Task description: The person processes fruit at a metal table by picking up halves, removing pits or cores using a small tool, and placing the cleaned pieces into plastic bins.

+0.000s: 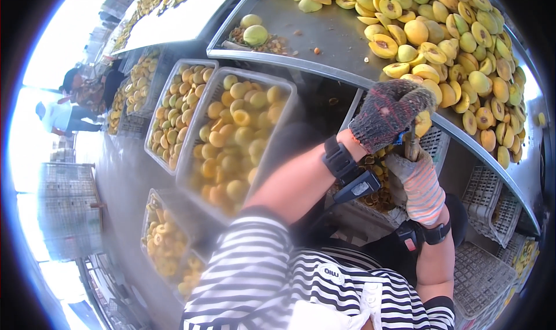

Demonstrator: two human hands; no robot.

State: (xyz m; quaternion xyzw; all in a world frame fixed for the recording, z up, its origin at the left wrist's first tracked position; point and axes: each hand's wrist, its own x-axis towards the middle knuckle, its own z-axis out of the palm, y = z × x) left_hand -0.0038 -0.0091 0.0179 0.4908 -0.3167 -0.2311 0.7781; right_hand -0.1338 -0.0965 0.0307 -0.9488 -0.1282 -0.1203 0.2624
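My left hand (388, 115), in a dark knitted glove, is closed around a yellow apricot-like stone fruit (422, 123) at the metal table's front edge. Just below it, my right hand (419, 184) wears a pale glove with orange and grey stripes. Its fingers grip a slim metal hand tool (409, 145) that points up at the fruit; the tip is hidden. Under both hands, a crate holds brown and yellow fruit scraps (377, 195), partly covered by my forearm and wrist strap. Many halved fruits (434, 54) are heaped on the table beyond my hands.
The metal table (334, 47) has a raised rim. Two pale crates of fruit (239, 134) (180, 112) stand at left, with another crate (165, 243) nearer me. Grey plastic crates (482, 273) sit at right. Stacked crates (69, 208) and people (82, 95) are farther left.
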